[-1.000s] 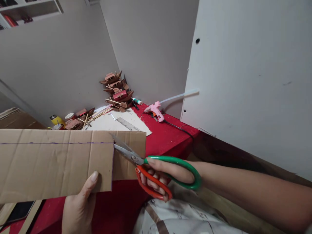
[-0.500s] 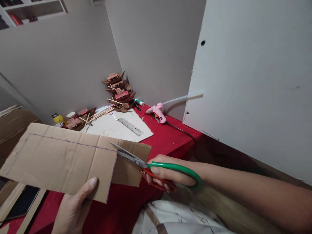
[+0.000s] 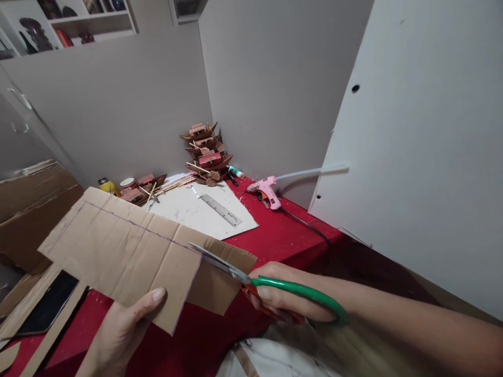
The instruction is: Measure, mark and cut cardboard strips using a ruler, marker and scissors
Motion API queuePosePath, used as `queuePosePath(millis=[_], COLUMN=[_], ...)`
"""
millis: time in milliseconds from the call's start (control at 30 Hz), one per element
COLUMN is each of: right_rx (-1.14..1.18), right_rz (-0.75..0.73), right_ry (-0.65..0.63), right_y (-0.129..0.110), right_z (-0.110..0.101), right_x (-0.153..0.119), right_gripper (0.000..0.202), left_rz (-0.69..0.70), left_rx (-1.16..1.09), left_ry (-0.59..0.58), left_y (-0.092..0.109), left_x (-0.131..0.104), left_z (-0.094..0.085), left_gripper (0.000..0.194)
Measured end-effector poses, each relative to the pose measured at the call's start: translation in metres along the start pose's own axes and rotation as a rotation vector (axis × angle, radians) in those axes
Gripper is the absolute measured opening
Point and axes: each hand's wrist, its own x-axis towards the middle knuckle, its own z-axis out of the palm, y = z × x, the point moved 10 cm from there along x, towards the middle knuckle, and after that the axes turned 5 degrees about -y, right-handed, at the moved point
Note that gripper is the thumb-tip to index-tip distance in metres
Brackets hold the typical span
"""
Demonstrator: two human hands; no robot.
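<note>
Table: red-covered bench (image 3: 275, 233), its far corner against the grey walls, its right edge beside the white panel.
Box: torn brown cardboard box (image 3: 35, 230) at my far left.
Board: flat off-white board (image 3: 181, 209) towards the bench's far corner.
Cardboard: brown corrugated cardboard piece (image 3: 126, 246) with a purple line drawn on it — held tilted in the air over the bench's near edge; more cardboard shows behind its right end, joined or separate I cannot tell.
Boats: stack of brown wooden model boats (image 3: 207, 154) at the bench's far corner.
My hands: apart; my left hand (image 3: 118, 330) pinches the cardboard's lower edge, thumb in front, fingers hidden behind; my right hand (image 3: 281, 303) is wrapped round the scissors' handles.
Scissors: steel-bladed, green-and-red-handled scissors (image 3: 236, 275), one blade tip over the cardboard's right end by the purple line.
Glue gun: pink plastic glue gun (image 3: 269, 191) near the bench's right edge.
Slab: black glossy rectangular slab (image 3: 51, 303) towards the bench's left.
Ruler: grey straight ruler (image 3: 220, 210) lying on the board.
</note>
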Motion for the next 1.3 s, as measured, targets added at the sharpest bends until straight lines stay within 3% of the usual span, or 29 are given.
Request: queuePosePath(millis=[267,633,900,1300], right_rx=[-0.072,0.044,0.108,0.129], right_rz=[-0.069,-0.014,0.028,-0.002], right_ry=[-0.025,-0.010,-0.012,-0.029], right_y=[-0.015,0.001,0.012,0.010], right_z=[0.002,0.009,0.012,0.017], right_x=[0.001,0.006,0.004,0.000], right_gripper=[0.058,0.063,0.062,0.058], left_rz=[-0.007,0.024,-0.004,0.002], left_rx=[-0.017,0.014,0.014,0.031], left_ry=[0.009,0.013,-0.050,-0.037], left_y=[0.000,0.003,-0.003,0.000], left_x=[0.004,0.003,0.009,0.004], left_z=[-0.004,-0.004,-0.006,0.001], left_gripper=[0.076,0.065,0.067,0.066])
